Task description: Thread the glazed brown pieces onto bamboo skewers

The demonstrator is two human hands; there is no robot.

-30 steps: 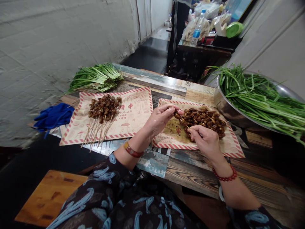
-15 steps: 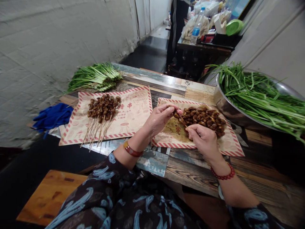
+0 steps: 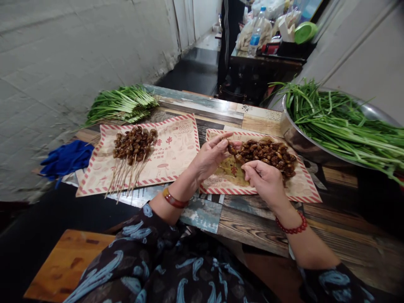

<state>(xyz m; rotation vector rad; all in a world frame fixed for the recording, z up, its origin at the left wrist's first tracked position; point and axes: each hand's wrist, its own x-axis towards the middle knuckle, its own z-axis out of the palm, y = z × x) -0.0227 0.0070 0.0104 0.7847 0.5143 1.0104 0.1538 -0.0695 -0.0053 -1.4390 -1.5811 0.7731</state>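
My left hand (image 3: 212, 158) is closed at the fingertips on a glossy brown silkworm pupa (image 3: 232, 149), above the left part of a loose pile of pupae (image 3: 271, 155). Close by, my right hand (image 3: 267, 179) pinches a thin bamboo skewer, mostly hidden by the fingers, pointing toward the left hand. The pile rests on a red-striped paper sheet (image 3: 304, 191) stained with brown liquid. On the paper sheet to the left (image 3: 178, 158) lies a bunch of pupa skewers (image 3: 134, 143), their bare sticks turned toward me.
Cut green chives (image 3: 123, 103) lie at the back left, with a blue cloth or glove (image 3: 67, 159) nearer. A steel basin (image 3: 292, 128) of long greens stands at the right. Beyond the table are a person's dark trouser leg (image 3: 226, 38) and a water bottle (image 3: 255, 35).
My right hand has shifted slightly left and up, nearer my left hand. The left fingers have spread a little around the pupa. The whole view has shifted slightly.
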